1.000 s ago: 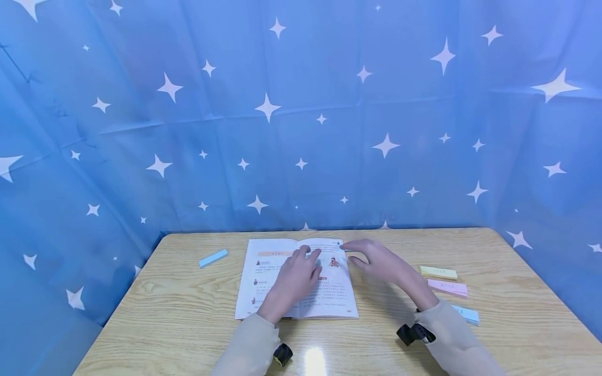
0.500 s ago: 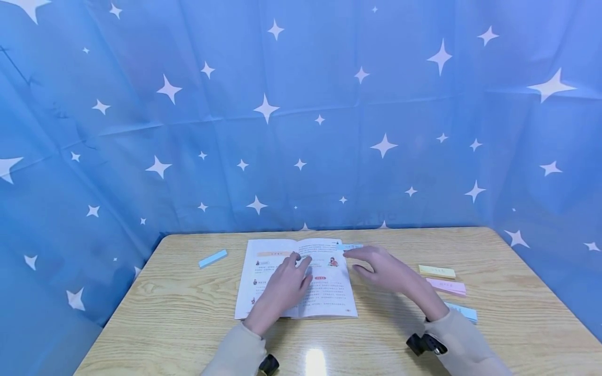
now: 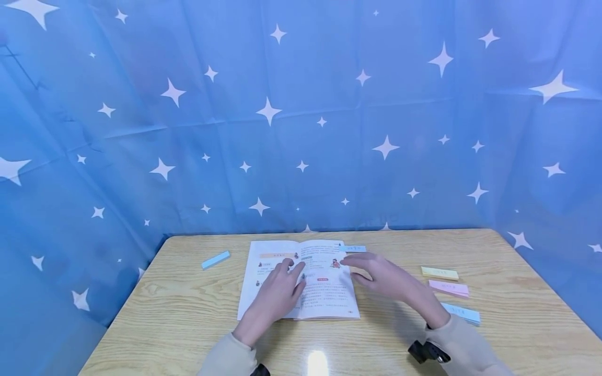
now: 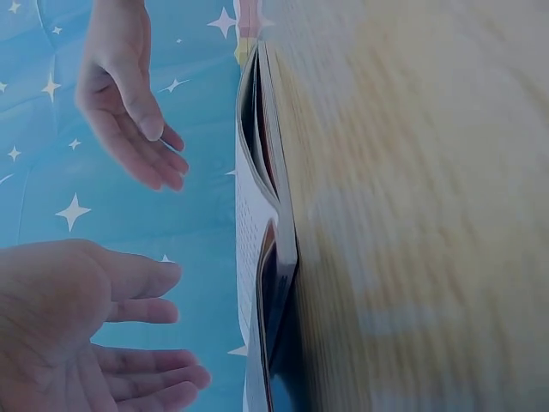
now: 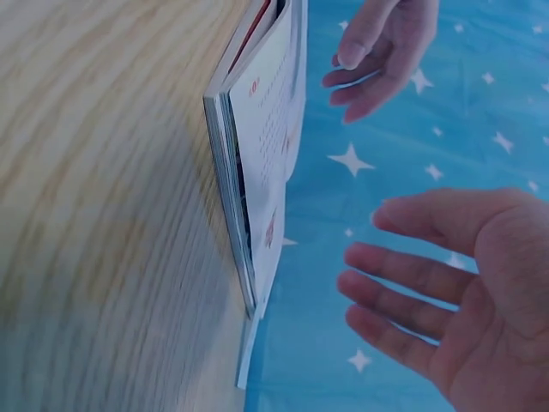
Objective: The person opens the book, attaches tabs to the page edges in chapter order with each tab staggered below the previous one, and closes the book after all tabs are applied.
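A booklet [image 3: 324,300] lies spread on the table, its pages printed with text and small pictures. From its upper right edge sticks out a blue sticky tab [image 3: 356,249] with handwriting; the right wrist view shows the tab's end [image 5: 247,356] past the page corner. My left hand [image 3: 277,292] hovers over the booklet's middle, fingers loosely bent and holding nothing. Beside the right page edge is my right hand [image 3: 385,277], its relaxed fingers just below the tab. Both wrist views show a gap between the hands and the pages.
On the wooden table [image 3: 164,313], a blue strip pad [image 3: 216,260] lies left of the booklet. Yellow [image 3: 439,273], pink [image 3: 449,288] and blue sticky note pads [image 3: 463,313] lie in a column near the right forearm. A blue starry curtain [image 3: 301,130] hangs behind.
My left hand has drawn back toward the lower left. My right hand has come off the tab and slid slightly down and right, leaving the blue tab on the page edge in view.
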Demonstrator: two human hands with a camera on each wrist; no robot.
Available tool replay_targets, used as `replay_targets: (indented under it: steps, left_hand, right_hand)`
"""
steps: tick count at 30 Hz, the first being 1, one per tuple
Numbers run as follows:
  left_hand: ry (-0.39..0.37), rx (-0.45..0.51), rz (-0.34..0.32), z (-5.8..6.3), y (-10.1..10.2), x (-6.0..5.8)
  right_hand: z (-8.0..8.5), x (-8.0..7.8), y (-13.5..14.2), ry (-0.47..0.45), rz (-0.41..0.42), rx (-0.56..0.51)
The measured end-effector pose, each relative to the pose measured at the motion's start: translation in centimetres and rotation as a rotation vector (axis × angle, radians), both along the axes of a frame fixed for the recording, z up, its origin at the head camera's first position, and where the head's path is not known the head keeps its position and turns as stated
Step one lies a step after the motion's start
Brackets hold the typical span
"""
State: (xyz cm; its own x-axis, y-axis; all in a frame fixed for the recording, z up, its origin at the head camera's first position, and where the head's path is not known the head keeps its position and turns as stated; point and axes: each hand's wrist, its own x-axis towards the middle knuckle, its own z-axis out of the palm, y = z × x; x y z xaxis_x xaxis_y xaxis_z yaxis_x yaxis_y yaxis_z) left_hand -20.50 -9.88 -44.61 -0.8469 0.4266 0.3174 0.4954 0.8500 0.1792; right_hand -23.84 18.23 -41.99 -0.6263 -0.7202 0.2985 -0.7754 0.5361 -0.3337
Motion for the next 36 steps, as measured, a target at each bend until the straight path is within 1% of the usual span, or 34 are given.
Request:
replay_targets:
  steps: [6,11,17,22,26,29,33,36]
  left_hand:
    - [-0.008,0.001,0.012,-0.1,-1.1,0.6]
    - [-0.018,0.01,0.014,0.0,-1.9,1.0]
    - [-0.03,-0.001,0.007,0.0,-2.5,1.4]
    - [-0.066,-0.017,0.016,-0.3,-3.1,1.9]
    - [-0.092,-0.025,0.017,-0.4,-3.7,2.2]
    - [-0.108,-0.033,0.014,-0.3,-4.1,2.5]
    - [-0.122,-0.055,0.015,-0.1,-4.6,2.8]
    - [-0.173,-0.065,0.025,-0.1,-5.0,3.0]
  right_hand:
    - [-0.5,0.4,-0.2,-0.027,0.005,0.022]
    - [-0.9,1.2,0.0,-0.061,-0.012,0.041]
    - [-0.9,2.1,0.1,-0.141,-0.047,0.068]
    - [-1.0,2.7,-0.1,-0.17,-0.047,0.135]
    - [-1.0,3.0,-0.2,-0.216,-0.051,0.199]
    - [-1.1,3.2,-0.3,-0.259,-0.054,0.22]
    - [-1.3,3.4,-0.5,-0.271,-0.047,0.237]
    - [-1.4,3.4,-0.7,-0.261,-0.051,0.258]
